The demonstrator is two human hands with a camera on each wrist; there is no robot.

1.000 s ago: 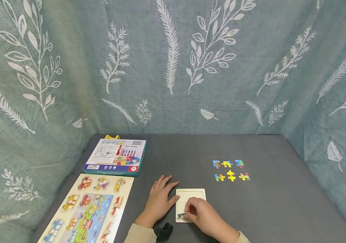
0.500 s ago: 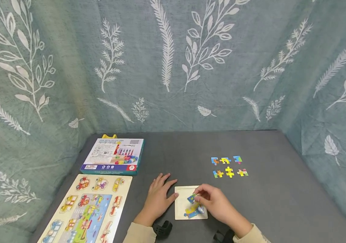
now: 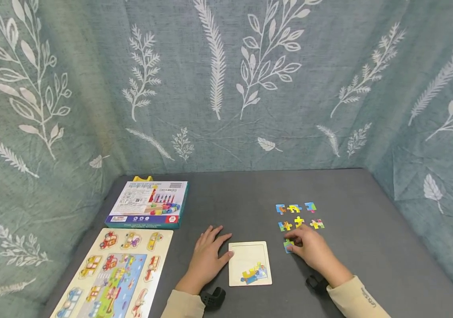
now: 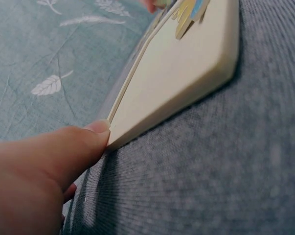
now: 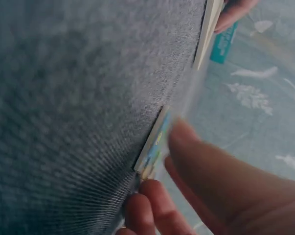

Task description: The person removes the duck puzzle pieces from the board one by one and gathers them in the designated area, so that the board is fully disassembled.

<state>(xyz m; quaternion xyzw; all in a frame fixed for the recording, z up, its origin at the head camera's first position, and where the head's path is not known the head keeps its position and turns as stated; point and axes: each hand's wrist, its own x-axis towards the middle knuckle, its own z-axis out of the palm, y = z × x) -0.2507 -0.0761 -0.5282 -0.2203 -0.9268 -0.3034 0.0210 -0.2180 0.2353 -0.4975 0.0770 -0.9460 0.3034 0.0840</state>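
My right hand (image 3: 315, 249) has its thumb and fingers at the edges of a blue-green jigsaw piece (image 3: 288, 246), which lies low at the tabletop, as the right wrist view also shows. The thumb there is blurred. Two rows of colourful jigsaw pieces (image 3: 294, 208) lie just beyond. My left hand (image 3: 210, 260) lies spread on the table, its thumb (image 4: 96, 134) touching the left edge of a pale wooden puzzle tray (image 3: 246, 254). Several yellow and blue jigsaw pieces (image 3: 255, 274) sit askew in the tray's lower right part.
A boxed bead set (image 3: 146, 203) lies at the back left, with a yellow object (image 3: 143, 178) behind it. In front of the box is a vehicle peg puzzle board (image 3: 162, 240). Patterned cloth (image 3: 226, 88) hangs around the dark grey table (image 3: 234, 194).
My right hand has lifted a jigsaw piece from the tray and carried it right, down to the table before the two rows. My left hand stays at the tray; the head view shifts slightly.
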